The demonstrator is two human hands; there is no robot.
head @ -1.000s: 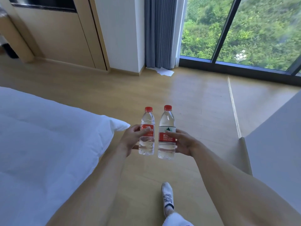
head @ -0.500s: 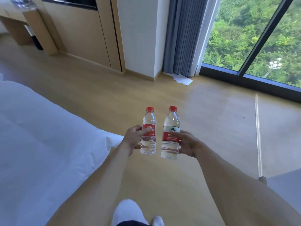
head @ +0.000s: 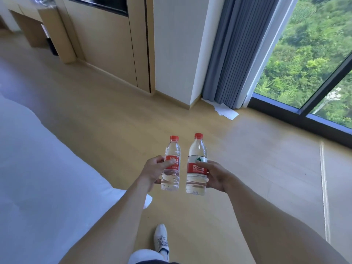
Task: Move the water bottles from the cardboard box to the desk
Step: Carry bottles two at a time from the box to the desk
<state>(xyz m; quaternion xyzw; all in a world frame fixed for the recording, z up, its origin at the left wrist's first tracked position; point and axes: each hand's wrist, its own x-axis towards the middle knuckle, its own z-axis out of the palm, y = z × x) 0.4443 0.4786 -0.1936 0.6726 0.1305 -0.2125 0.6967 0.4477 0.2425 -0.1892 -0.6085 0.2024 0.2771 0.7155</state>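
I carry two clear water bottles upright in front of me, side by side and a little apart, above the wooden floor. My left hand (head: pixel 155 171) grips the smaller bottle (head: pixel 170 164), which has a red cap and red label. My right hand (head: pixel 215 176) grips the taller bottle (head: pixel 197 164), which has a red cap and a white and red label. The wooden desk (head: pixel 48 25) stands at the far upper left, partly cut off by the frame edge. The cardboard box is out of view.
A white bed (head: pixel 43 180) fills the left side. Wooden wall panels (head: pixel 106 46) and a white pillar (head: pixel 177 44) stand ahead, with a grey curtain (head: pixel 234 50) and a large window (head: pixel 308 54) to the right. White paper (head: pixel 225 111) lies by the curtain. My white shoe (head: pixel 161 239) steps on open floor.
The view has swung left, bringing the desk area and wall panels closer while the window slides right. Both hands keep the bottles in the same hold.
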